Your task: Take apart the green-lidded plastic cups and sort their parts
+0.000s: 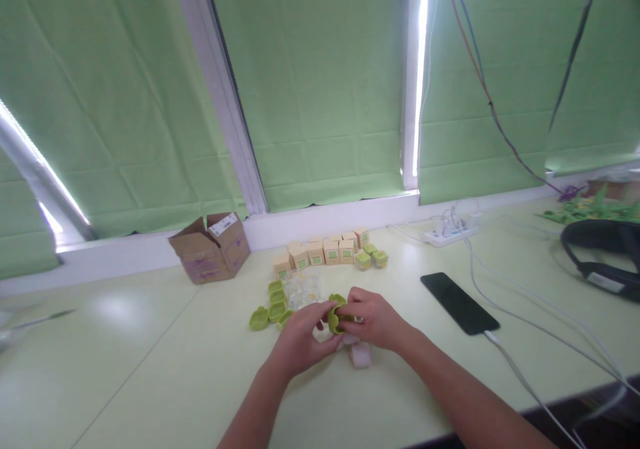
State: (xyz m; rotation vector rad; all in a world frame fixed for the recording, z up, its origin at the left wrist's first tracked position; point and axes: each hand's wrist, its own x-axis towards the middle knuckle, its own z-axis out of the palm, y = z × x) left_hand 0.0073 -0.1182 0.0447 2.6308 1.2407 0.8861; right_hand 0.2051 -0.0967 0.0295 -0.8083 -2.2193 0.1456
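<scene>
My left hand (306,344) is closed around the side of a small green cup with a wavy rim (334,322). From the right, my right hand (376,317) grips the same cup, its fingertips reaching inside the opening. What lies within the cup is hidden by those fingers. Just below my hands, pale pinkish-white pieces (361,354) rest on the table. Several similar green cups (259,318) stand in a cluster left of my left hand. Behind them is a group of clear plastic pieces (303,289) with small yellow spots.
Several small tan boxes (316,252) line the back, with green-topped containers (363,260) beside them. An opened cardboard box (213,252) stands back left. To the right lie a black phone (459,302) on a white cable, a power strip (450,234) and a black headset (607,256).
</scene>
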